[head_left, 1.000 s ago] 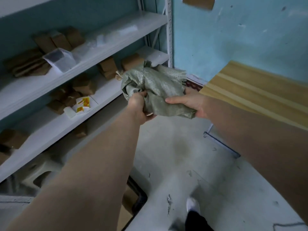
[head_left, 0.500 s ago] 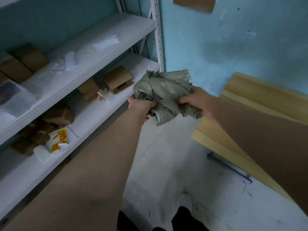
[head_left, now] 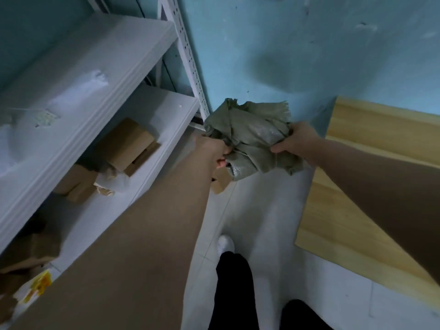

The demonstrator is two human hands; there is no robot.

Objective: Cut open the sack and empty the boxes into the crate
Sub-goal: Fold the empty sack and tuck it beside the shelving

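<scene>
Left hand (head_left: 215, 152) and right hand (head_left: 297, 141) both clutch the crumpled sack (head_left: 250, 136), now swung past the shelves (head_left: 95, 67) toward the wall (head_left: 285, 44); limp, it appears already emptied.

Head camera looks steeply down, arm's reach.

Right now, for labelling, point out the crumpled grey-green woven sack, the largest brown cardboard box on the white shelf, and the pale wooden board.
crumpled grey-green woven sack (head_left: 252, 136): head view, its shiny middle fold.
largest brown cardboard box (head_left: 126, 141): head view, its top face.
pale wooden board (head_left: 385, 125): head view, its upper planks.
</scene>
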